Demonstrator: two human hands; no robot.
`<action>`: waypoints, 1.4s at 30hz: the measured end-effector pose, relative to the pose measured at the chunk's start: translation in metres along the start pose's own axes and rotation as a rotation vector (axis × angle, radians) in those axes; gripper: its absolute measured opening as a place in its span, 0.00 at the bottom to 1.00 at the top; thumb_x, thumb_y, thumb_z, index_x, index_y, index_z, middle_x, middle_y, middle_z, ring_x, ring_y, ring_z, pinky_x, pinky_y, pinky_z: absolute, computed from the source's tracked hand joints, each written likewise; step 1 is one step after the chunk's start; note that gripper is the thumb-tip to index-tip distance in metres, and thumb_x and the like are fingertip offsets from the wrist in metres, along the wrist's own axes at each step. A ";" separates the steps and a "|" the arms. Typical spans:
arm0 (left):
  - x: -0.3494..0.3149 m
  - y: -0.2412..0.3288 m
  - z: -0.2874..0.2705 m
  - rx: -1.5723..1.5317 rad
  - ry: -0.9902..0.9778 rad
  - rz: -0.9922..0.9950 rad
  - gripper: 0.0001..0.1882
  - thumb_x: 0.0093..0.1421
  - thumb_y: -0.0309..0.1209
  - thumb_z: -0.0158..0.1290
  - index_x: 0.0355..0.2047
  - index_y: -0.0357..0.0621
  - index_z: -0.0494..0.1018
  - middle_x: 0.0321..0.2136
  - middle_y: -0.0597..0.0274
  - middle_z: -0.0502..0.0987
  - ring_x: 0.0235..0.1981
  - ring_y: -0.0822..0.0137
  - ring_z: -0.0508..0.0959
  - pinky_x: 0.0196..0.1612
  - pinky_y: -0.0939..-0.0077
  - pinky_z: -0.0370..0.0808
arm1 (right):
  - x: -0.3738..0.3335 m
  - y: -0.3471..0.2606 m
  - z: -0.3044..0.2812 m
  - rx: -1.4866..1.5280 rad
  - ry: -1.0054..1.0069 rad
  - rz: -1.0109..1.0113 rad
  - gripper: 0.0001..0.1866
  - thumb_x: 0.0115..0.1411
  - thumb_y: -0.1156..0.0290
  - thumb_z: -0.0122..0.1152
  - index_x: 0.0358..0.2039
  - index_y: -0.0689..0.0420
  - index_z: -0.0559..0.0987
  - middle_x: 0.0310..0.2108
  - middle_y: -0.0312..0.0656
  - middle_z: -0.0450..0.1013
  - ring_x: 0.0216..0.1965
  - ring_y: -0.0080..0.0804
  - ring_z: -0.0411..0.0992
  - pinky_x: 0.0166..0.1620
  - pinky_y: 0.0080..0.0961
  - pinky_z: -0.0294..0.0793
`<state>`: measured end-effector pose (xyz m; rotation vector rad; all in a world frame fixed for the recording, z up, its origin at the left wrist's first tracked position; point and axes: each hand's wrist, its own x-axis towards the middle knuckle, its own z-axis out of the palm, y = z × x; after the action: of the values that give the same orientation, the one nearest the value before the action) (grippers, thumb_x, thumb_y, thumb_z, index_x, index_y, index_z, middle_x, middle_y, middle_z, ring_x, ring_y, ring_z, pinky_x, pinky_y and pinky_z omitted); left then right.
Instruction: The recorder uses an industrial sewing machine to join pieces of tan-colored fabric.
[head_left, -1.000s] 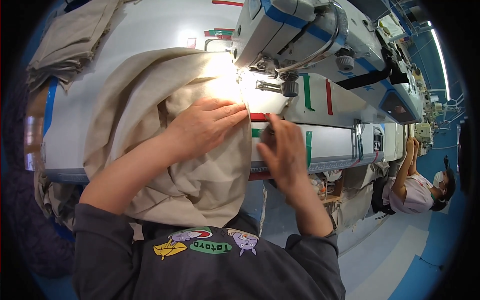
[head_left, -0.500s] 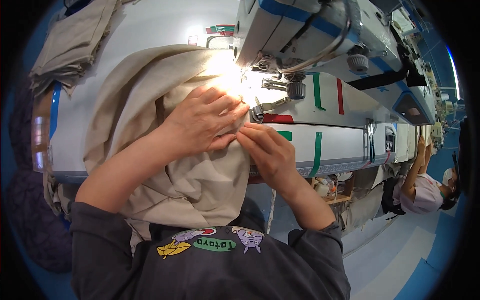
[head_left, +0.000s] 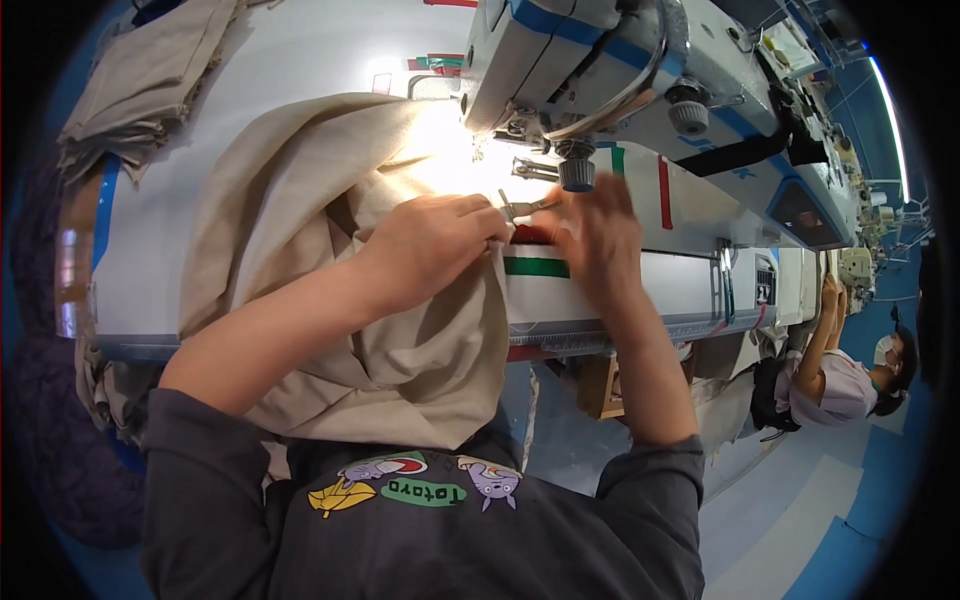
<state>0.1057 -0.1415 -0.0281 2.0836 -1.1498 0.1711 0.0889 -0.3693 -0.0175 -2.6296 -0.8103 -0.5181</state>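
Beige fabric [head_left: 400, 350] lies in folds over the machine table and hangs off its front edge onto my lap. My left hand [head_left: 435, 245] is closed on the fabric's right edge, the fingers pinching it just in front of the lit needle area. Off the cloth, my right hand [head_left: 600, 240] is raised beside a metal attachment arm [head_left: 530, 208] on the sewing machine bed. Its fingers are smeared by motion, so whether they hold anything is hidden. The sewing machine [head_left: 600, 80] stands over the far right of the cloth, its lamp glaring on the fabric.
A stack of beige cut pieces [head_left: 150, 75] sits at the far left of the table. Green tape [head_left: 537, 267] and a ruler strip [head_left: 620, 335] run along the front. Below is a wooden box [head_left: 600, 388]. Another person [head_left: 840, 380] works at the right.
My right hand has left the fabric edge and moved right and away from me, toward the attachment. My left hand has shifted slightly nearer and closed on the edge.
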 end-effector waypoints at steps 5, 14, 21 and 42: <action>-0.025 0.011 -0.004 -0.133 0.034 -0.097 0.14 0.52 0.22 0.56 0.40 0.45 0.73 0.32 0.58 0.75 0.30 0.57 0.78 0.35 0.63 0.76 | 0.010 0.024 0.044 0.018 0.124 0.226 0.30 0.40 0.67 0.76 0.46 0.54 0.74 0.43 0.44 0.69 0.47 0.46 0.68 0.48 0.38 0.71; -0.048 -0.015 -0.030 0.166 0.170 -0.071 0.17 0.54 0.20 0.55 0.46 0.43 0.73 0.38 0.58 0.75 0.39 0.58 0.77 0.43 0.66 0.76 | -0.008 -0.055 0.023 0.185 -0.046 -0.189 0.17 0.48 0.76 0.64 0.41 0.50 0.80 0.41 0.35 0.75 0.50 0.33 0.73 0.65 0.47 0.61; -0.035 -0.032 -0.029 0.166 0.203 -0.051 0.12 0.55 0.21 0.55 0.41 0.42 0.74 0.38 0.59 0.76 0.39 0.58 0.76 0.46 0.65 0.74 | -0.007 -0.054 0.024 0.181 -0.048 -0.223 0.13 0.50 0.74 0.59 0.39 0.52 0.78 0.40 0.34 0.72 0.48 0.29 0.73 0.64 0.46 0.62; -0.022 -0.043 -0.031 0.165 0.185 -0.122 0.08 0.56 0.22 0.54 0.38 0.41 0.75 0.38 0.59 0.77 0.40 0.58 0.77 0.46 0.67 0.74 | -0.005 -0.054 0.026 0.227 0.082 0.109 0.22 0.48 0.78 0.60 0.47 0.55 0.77 0.45 0.41 0.72 0.51 0.38 0.70 0.59 0.45 0.67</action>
<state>0.1331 -0.0925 -0.0385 2.2225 -0.9210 0.4035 0.0595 -0.3182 -0.0314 -2.4118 -0.6552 -0.4708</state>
